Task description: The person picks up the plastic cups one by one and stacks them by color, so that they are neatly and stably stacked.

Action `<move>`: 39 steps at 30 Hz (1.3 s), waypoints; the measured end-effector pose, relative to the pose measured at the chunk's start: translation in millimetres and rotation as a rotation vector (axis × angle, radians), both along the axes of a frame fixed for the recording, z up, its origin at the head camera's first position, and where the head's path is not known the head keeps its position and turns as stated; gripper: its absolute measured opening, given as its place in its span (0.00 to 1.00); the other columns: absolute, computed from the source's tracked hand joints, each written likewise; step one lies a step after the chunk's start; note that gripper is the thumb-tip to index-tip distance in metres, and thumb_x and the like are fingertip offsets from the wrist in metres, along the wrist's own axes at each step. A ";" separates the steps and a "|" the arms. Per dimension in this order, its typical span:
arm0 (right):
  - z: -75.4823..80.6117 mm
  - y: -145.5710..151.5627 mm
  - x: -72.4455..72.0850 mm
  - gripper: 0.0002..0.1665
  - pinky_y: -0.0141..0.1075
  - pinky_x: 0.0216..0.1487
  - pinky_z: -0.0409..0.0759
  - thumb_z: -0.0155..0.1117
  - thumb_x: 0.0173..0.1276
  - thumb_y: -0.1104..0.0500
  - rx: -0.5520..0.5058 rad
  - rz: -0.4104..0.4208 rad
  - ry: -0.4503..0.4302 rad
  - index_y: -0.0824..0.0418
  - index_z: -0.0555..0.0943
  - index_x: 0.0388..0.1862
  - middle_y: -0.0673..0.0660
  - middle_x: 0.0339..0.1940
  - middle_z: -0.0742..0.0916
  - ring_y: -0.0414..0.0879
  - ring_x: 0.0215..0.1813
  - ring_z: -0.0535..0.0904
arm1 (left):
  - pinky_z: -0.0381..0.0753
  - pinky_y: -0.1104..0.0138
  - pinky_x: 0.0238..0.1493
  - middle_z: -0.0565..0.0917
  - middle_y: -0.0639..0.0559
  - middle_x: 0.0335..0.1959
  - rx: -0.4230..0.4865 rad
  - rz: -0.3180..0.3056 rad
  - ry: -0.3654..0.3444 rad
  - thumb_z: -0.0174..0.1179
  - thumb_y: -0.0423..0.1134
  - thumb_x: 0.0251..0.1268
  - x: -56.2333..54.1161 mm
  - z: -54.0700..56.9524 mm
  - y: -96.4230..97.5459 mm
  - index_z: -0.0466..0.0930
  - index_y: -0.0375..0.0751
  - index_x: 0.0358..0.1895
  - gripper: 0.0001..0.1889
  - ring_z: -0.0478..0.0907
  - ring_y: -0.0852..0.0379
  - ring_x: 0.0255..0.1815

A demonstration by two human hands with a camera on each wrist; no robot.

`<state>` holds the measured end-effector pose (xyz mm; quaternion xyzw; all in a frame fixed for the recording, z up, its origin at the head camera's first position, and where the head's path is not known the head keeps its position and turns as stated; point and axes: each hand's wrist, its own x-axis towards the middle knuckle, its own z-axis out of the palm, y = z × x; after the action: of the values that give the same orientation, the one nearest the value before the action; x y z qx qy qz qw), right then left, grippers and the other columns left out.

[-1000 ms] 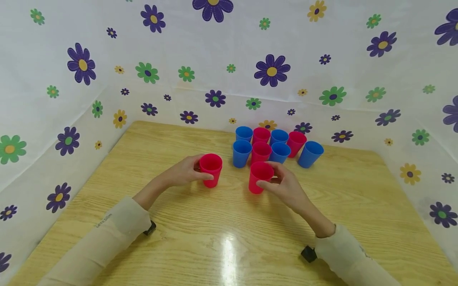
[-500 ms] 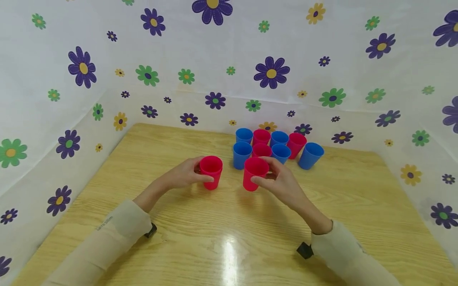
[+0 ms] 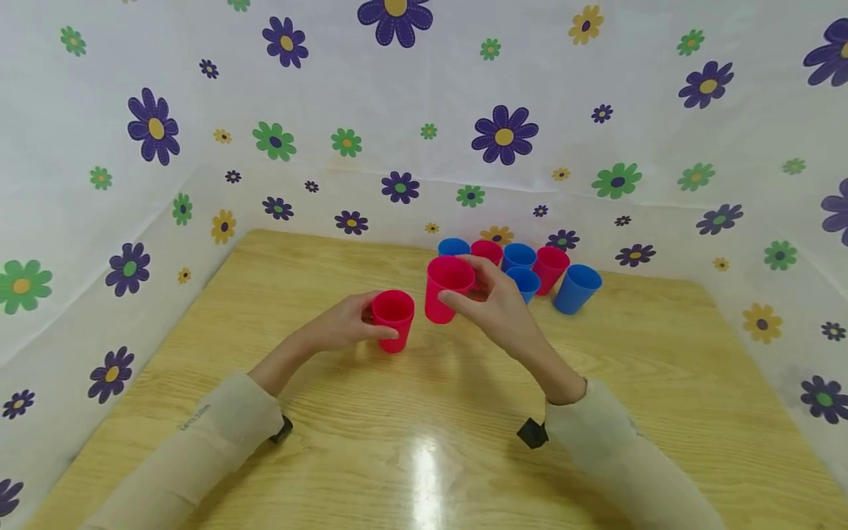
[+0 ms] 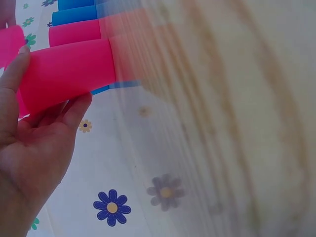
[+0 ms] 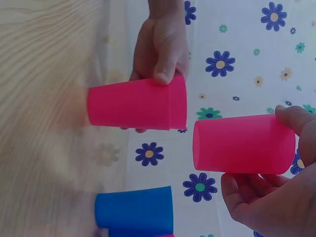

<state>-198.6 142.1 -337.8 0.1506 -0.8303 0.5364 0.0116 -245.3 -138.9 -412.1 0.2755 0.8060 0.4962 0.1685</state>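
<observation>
One red cup stood low in my left hand (image 3: 344,322); another hung higher in my right hand (image 3: 497,305).
My fingers clasped both: the raised cup (image 3: 439,294) was upright, off the table (image 3: 358,449), right of and slightly beyond the lower cup (image 3: 400,324), whose long axis stood nearly vertical too.

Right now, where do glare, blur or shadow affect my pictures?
Head view: white glare streaks the table near the bottom edge, with a faint shadow farther up; left wrist view: the nearby table is blurred, with faint pink reflections; right wrist view: the red cups look fairly clear.
</observation>
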 end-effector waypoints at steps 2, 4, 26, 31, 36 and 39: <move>3.7 -4.4 -3.2 0.40 0.44 0.51 0.86 0.76 0.67 0.51 -0.016 0.004 0.005 0.57 0.71 0.74 0.56 0.58 0.85 0.53 0.56 0.82 | 0.81 0.57 0.59 0.84 0.47 0.56 0.004 -0.009 0.006 0.71 0.40 0.68 -0.2 1.0 1.2 0.74 0.36 0.67 0.28 0.80 0.49 0.55; 6.3 -9.6 -6.3 0.39 0.44 0.50 0.86 0.76 0.67 0.50 -0.035 0.015 0.015 0.56 0.72 0.74 0.55 0.58 0.85 0.52 0.55 0.83 | 0.81 0.57 0.59 0.84 0.47 0.56 0.004 -0.011 0.007 0.70 0.39 0.68 0.8 1.6 1.4 0.74 0.36 0.67 0.28 0.80 0.49 0.55; 22.7 -55.5 -20.7 0.41 0.43 0.52 0.86 0.74 0.68 0.53 -0.115 0.074 0.042 0.58 0.68 0.77 0.55 0.61 0.84 0.53 0.56 0.83 | 0.80 0.57 0.61 0.83 0.47 0.58 0.010 -0.031 0.008 0.69 0.39 0.70 1.0 1.6 0.8 0.73 0.37 0.67 0.26 0.79 0.49 0.58; 17.7 -58.8 -20.1 0.43 0.42 0.52 0.86 0.74 0.68 0.53 -0.109 0.086 0.024 0.57 0.68 0.77 0.54 0.62 0.83 0.51 0.55 0.83 | 0.80 0.56 0.62 0.82 0.46 0.60 0.008 -0.029 0.006 0.68 0.40 0.71 1.3 1.9 -0.4 0.71 0.37 0.68 0.27 0.78 0.48 0.59; 9.6 -59.4 -21.5 0.41 0.41 0.54 0.85 0.75 0.67 0.53 -0.086 0.089 0.024 0.58 0.69 0.76 0.54 0.61 0.83 0.50 0.57 0.82 | 0.80 0.56 0.62 0.82 0.47 0.59 -0.001 -0.028 0.008 0.68 0.40 0.70 2.2 1.9 0.6 0.71 0.38 0.68 0.27 0.79 0.48 0.59; 6.0 -58.7 -22.7 0.40 0.42 0.55 0.85 0.74 0.68 0.54 -0.089 0.104 0.032 0.59 0.69 0.75 0.55 0.61 0.84 0.51 0.58 0.82 | 0.80 0.55 0.62 0.82 0.47 0.59 -0.002 -0.029 0.011 0.69 0.40 0.70 2.6 2.4 2.0 0.72 0.38 0.68 0.27 0.79 0.48 0.58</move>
<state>-221.3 83.4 -331.8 0.2014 -0.7964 0.5703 0.0038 -242.7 -137.0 -409.7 0.2897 0.8032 0.4915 0.1716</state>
